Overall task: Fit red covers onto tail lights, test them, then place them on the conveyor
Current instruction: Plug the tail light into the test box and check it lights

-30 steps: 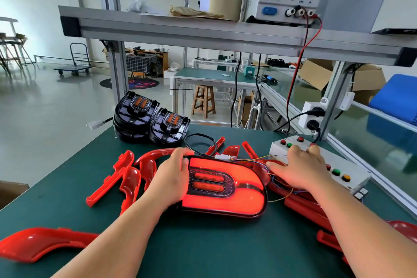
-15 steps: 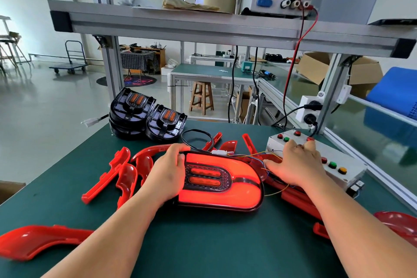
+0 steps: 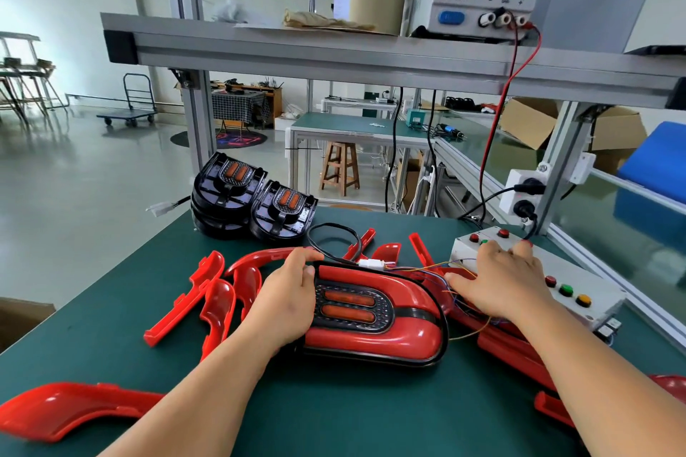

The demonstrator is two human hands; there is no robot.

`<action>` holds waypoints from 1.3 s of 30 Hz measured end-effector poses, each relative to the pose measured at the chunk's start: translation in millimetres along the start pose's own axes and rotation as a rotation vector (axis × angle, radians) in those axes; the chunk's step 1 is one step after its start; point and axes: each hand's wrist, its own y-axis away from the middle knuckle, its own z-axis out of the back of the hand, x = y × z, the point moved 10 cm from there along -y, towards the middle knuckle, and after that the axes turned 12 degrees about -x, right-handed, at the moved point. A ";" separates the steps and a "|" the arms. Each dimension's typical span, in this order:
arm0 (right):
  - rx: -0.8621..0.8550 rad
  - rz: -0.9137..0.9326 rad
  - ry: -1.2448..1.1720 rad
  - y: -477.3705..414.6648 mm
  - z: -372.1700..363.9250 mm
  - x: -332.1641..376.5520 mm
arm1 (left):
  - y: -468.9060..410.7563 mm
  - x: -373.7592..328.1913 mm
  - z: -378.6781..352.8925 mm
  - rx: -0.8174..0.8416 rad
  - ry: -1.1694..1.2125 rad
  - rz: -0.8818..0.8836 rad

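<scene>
1. Spare red covers [image 3: 185,302]: loose near the left edge of the bench [image 3: 334,415], within reach.
2. Left hand [image 3: 286,302]: grips the covered tail light [image 3: 375,339], mid-bench towards the front edge, steadying it.
3. Right hand [image 3: 501,282]: fingers spread on the test box [image 3: 582,280] at the right edge, likely working buttons.

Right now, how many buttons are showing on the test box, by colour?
Red buttons: 4
Green buttons: 2
Yellow button: 1
Total: 7 showing. The right hand covers part of the test box, so more may be hidden.
</scene>
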 end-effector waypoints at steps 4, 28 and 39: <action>-0.003 0.069 0.043 -12.5 -0.3 7.3 | -1.1 1.2 -0.3 -0.002 -0.006 -0.003; 0.106 0.065 0.092 -12.5 -28.0 9.9 | 3.8 -10.3 6.2 -0.016 -0.012 -0.003; 0.168 0.063 0.067 -15.6 -28.3 10.8 | 2.6 -11.4 5.4 0.006 -0.018 -0.019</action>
